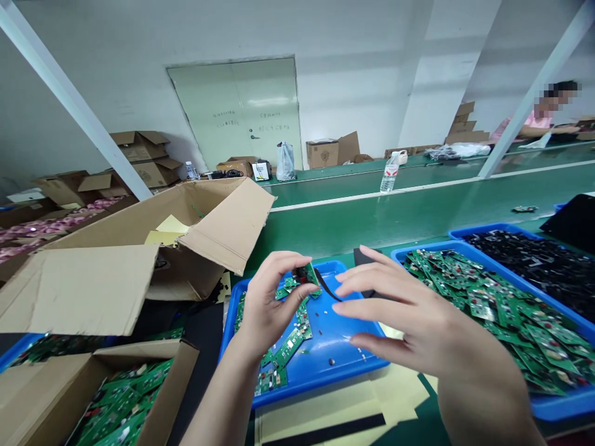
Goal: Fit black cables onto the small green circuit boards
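My left hand (274,297) pinches a small green circuit board (312,275) between thumb and fingers, above a blue tray (334,371). A thin, curved black strip (328,286) runs from the board toward my right hand (409,310). The right fingers are spread, their tips close to the strip's end; whether they touch it I cannot tell. Several circuit boards (290,347) lie in the left part of the blue tray, with small loose bits on its floor.
At right stand a blue tray heaped with circuit boards (493,303) and another of black parts (534,260). Open cardboard boxes (227,223) are at left, one holding boards (125,402). A bottle (389,173) stands behind. A person (534,121) sits far right.
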The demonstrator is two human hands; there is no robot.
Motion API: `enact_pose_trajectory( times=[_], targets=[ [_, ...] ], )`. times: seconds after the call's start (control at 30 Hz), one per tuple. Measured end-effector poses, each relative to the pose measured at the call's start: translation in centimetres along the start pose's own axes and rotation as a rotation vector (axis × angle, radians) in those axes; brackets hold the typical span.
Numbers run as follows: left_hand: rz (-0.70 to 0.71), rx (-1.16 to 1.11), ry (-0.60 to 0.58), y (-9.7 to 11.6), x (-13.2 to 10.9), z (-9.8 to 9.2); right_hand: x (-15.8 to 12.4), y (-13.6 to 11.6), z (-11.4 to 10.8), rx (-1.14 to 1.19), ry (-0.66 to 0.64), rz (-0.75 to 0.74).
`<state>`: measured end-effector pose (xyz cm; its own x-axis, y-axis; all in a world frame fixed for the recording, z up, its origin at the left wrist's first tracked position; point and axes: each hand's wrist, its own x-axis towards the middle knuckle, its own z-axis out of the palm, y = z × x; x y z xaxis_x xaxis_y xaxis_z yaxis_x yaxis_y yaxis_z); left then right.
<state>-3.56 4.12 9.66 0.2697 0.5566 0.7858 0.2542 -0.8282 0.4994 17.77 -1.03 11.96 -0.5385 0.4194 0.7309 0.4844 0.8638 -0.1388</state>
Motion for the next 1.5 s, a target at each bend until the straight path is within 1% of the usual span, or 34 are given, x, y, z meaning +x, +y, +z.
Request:
enact_pose_trajectory(
  times=[0.03,0.07,0.13,0.17,0.2,0.23,0.27,0.33,0.4,0.47,0.6,0.77,0.87,0.97,1.03,1.17,1.3,1.4,1.5],
  targets=[
    [0.021,0.014,0.031,-0.1,0.0,-0.1,-0.2,-0.1,-0.4,0.046,0.052,0.021],
    [0.049,0.028,0.048,0.0,0.0,-0.1,-0.3,0.0,-0.7,0.091,0.152,0.058],
    [0.122,0.053,0.053,0.2,0.0,-0.2,-0.4,0.3,-0.9,0.182,0.415,0.176],
    [0.162,0.065,0.049,0.4,0.0,-0.2,-0.3,0.6,-0.9,0.231,0.517,0.247],
    [0.197,0.079,0.043,0.6,0.1,-0.2,-0.2,0.9,-0.8,0.286,0.566,0.319],
    [0.224,0.095,0.038,0.8,0.1,-0.1,-0.1,1.2,-0.5,0.348,0.552,0.387],
    [0.245,0.113,0.035,1.0,0.1,0.0,0.1,1.5,-0.3,0.417,0.48,0.445],
    [0.273,0.152,0.033,1.3,0.2,0.2,0.4,1.7,0.3,0.566,0.25,0.519],
    [0.297,0.195,0.049,1.3,0.1,0.4,0.7,1.6,1.0,0.689,0.079,0.533],
    [0.325,0.243,0.082,1.2,0.1,0.5,0.9,1.2,1.5,0.752,-0.002,0.521],
    [0.358,0.33,0.115,0.9,-0.1,0.5,1.1,0.5,2.1,0.84,-0.007,0.505],
    [0.371,0.342,0.112,1.0,0.0,0.4,1.3,-0.2,2.2,1.138,0.007,0.525],
    [0.366,0.333,0.139,1.2,0.1,0.4,1.4,-0.6,2.4,1.219,0.046,0.535],
    [0.362,0.316,0.156,1.3,0.1,0.3,1.4,-0.5,2.6,1.206,0.076,0.563],
    [0.351,0.305,0.151,1.3,0.0,0.2,1.5,-0.3,2.7,1.212,0.069,0.592],
    [0.336,0.274,0.099,1.4,-0.1,0.1,1.6,0.4,2.9,1.272,0.025,0.654],
    [0.342,0.241,0.053,1.5,-0.1,0.2,1.6,1.0,3.0,1.322,0.013,0.646],
    [0.35,0.227,0.02,1.5,0.1,0.3,1.6,1.2,2.9,1.242,0.018,0.622],
    [0.347,0.194,-0.017,1.4,0.0,0.5,1.5,1.2,2.8,1.057,0.046,0.57]
  ],
)
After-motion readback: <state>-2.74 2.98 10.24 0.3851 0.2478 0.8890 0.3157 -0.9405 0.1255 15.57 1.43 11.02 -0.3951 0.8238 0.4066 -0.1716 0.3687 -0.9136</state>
